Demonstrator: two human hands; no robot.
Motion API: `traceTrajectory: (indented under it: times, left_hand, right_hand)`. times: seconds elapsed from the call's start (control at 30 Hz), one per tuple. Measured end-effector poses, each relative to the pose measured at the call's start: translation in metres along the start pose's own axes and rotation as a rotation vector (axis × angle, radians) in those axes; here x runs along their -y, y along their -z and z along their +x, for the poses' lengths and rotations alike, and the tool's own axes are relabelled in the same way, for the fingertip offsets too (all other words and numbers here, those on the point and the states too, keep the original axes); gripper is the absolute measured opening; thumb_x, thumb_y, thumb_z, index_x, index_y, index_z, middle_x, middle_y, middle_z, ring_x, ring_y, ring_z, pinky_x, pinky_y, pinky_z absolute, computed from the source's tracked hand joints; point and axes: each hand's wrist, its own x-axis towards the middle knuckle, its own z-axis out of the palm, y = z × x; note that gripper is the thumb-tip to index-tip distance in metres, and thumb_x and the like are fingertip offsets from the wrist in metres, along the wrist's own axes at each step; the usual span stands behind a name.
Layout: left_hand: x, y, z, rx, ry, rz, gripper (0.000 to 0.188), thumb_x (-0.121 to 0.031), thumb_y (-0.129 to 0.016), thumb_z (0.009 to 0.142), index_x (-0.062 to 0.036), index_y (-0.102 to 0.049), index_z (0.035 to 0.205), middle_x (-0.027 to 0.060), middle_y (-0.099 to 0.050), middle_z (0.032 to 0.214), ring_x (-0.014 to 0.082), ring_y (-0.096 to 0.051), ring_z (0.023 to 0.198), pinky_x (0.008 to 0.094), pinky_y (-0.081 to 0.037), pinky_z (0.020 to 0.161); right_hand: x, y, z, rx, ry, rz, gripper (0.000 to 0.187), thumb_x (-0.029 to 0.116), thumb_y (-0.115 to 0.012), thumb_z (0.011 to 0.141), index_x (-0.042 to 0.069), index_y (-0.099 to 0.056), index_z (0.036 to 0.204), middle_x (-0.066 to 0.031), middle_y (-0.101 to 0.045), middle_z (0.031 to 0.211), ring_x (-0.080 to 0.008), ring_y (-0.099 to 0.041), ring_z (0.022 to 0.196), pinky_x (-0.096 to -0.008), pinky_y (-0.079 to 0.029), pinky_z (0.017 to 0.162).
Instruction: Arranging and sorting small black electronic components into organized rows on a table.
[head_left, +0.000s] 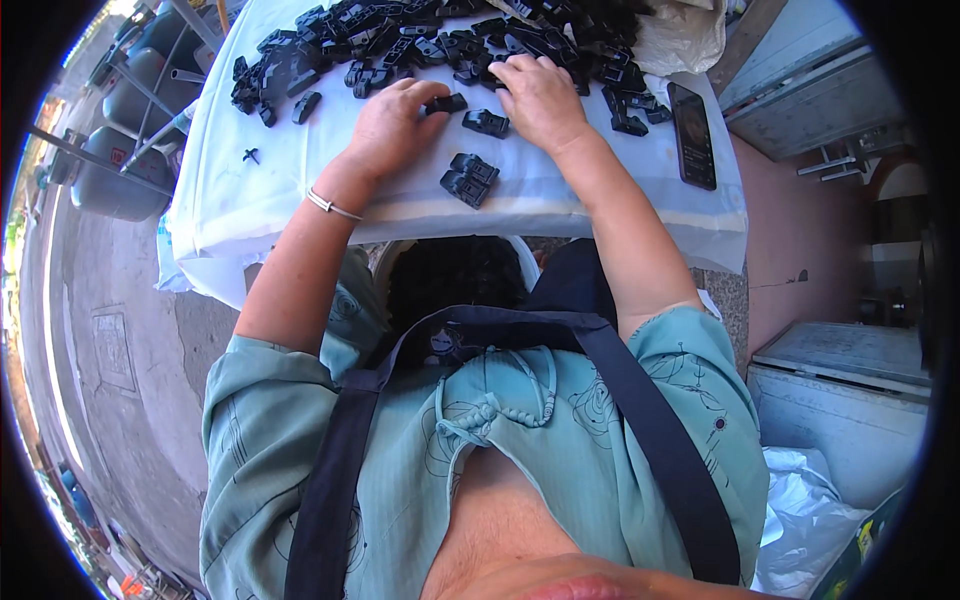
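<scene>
My left hand [388,128] pinches a small black plastic part [446,103] between thumb and fingers, just above the white-covered table. My right hand [543,105] rests at the near edge of a heap of similar black plastic parts [390,30]. Its thumb and index finger are apart, and its other fingertips are partly hidden among the pieces. Between my hands lies a single black part [486,122]. Closer to the table's front edge, a pair of black parts [470,180] sits side by side.
A dark phone [692,135] lies at the table's right side. One tiny black piece [251,156] is on the cloth [215,200] at left. Under the front edge, a round container [455,275] of black material stands between my legs. Grey tanks [125,170] stand to the left.
</scene>
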Motion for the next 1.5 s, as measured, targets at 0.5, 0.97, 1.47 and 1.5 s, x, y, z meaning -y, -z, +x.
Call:
traceTrajectory:
  times: [0.5, 0.97, 1.47, 1.5]
  left_hand:
    - [-0.006, -0.006, 0.011, 0.103, -0.14, -0.136, 0.031, -0.013, -0.071, 0.075, -0.0126, -0.067, 0.106, 0.0093, -0.067, 0.097, 0.0255, -0.064, 0.087, 0.0357, -0.052, 0.078]
    - [-0.007, -0.007, 0.01, 0.111, 0.006, -0.206, 0.053, -0.013, -0.075, 0.074, -0.0138, -0.055, 0.123, 0.0123, -0.069, 0.099, 0.0247, -0.067, 0.087, 0.0335, -0.053, 0.079]
    - [-0.005, 0.013, 0.016, 0.044, -0.121, -0.096, 0.04, -0.005, -0.065, 0.074, -0.0085, -0.061, 0.114, 0.0143, -0.062, 0.109, 0.0287, -0.064, 0.084, 0.0361, -0.053, 0.078]
    - [-0.001, 0.013, 0.022, -0.064, -0.16, -0.039, 0.04, -0.005, -0.063, 0.076, -0.0089, -0.061, 0.115, 0.014, -0.06, 0.114, 0.0294, -0.064, 0.086, 0.0368, -0.053, 0.079]
  right_hand:
    - [-0.002, 0.038, -0.038, 0.24, -0.341, 0.155, 0.028, 0.03, -0.048, 0.095, 0.008, -0.061, 0.108, -0.0176, -0.063, 0.096, -0.0367, -0.061, 0.087, -0.0447, -0.049, 0.074]
    - [0.017, 0.015, -0.025, -0.139, 0.195, 0.584, 0.027, 0.005, -0.064, 0.082, 0.007, -0.067, 0.109, -0.0132, -0.065, 0.105, -0.028, -0.063, 0.094, -0.0343, -0.051, 0.083]
    - [0.023, 0.018, -0.035, -0.03, 0.162, 0.382, 0.025, 0.01, -0.059, 0.084, 0.007, -0.068, 0.107, -0.0135, -0.065, 0.105, -0.0307, -0.063, 0.091, -0.0375, -0.05, 0.084]
    - [0.021, 0.02, -0.035, -0.033, 0.167, 0.381, 0.025, 0.01, -0.059, 0.084, 0.007, -0.068, 0.107, -0.0135, -0.065, 0.105, -0.0307, -0.063, 0.091, -0.0375, -0.05, 0.084]
